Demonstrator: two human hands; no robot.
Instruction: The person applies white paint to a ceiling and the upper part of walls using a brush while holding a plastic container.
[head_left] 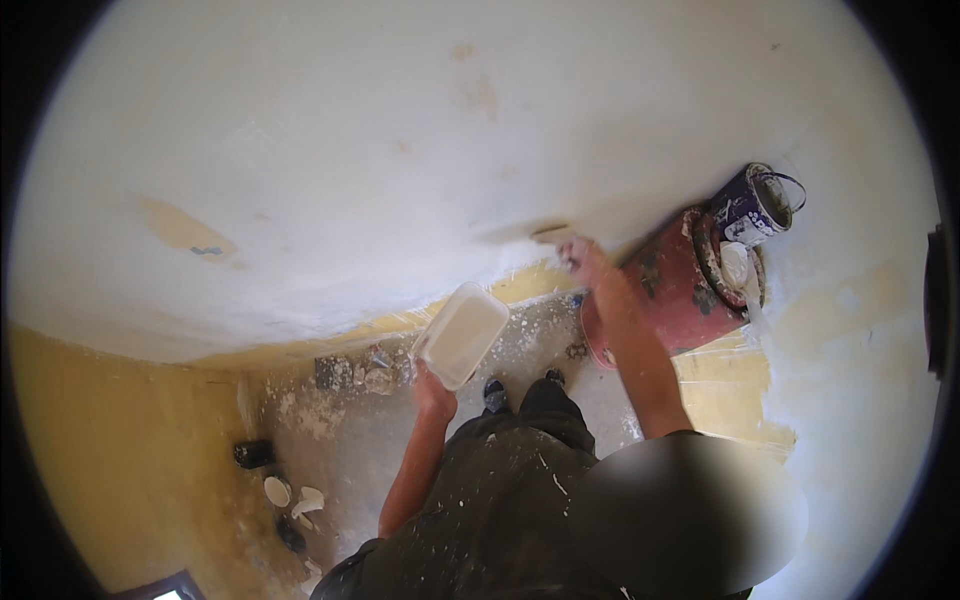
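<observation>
My left hand [433, 394] grips a white rectangular plastic tub [463, 335] at its near end, fingers hidden beneath. The tub is tilted, its open side facing up, with an off-white surface inside. My right hand [581, 260] reaches forward and is closed on a small flat hand tool [551, 235], its light tan head held at the wall [380, 180]. Whether the tool is a putty knife or a brush I cannot tell. Around it the wall is mostly whitish, with tan patches and a yellow strip along its foot.
A red drum [675, 285] stands at the right by the wall, carrying a dark blue paint can [752, 203] and a white wrapped item [736, 265]. Debris [378, 378] lies along the wall's foot. Scattered containers [277, 491] and a black object [254, 454] are on the stained floor at the left.
</observation>
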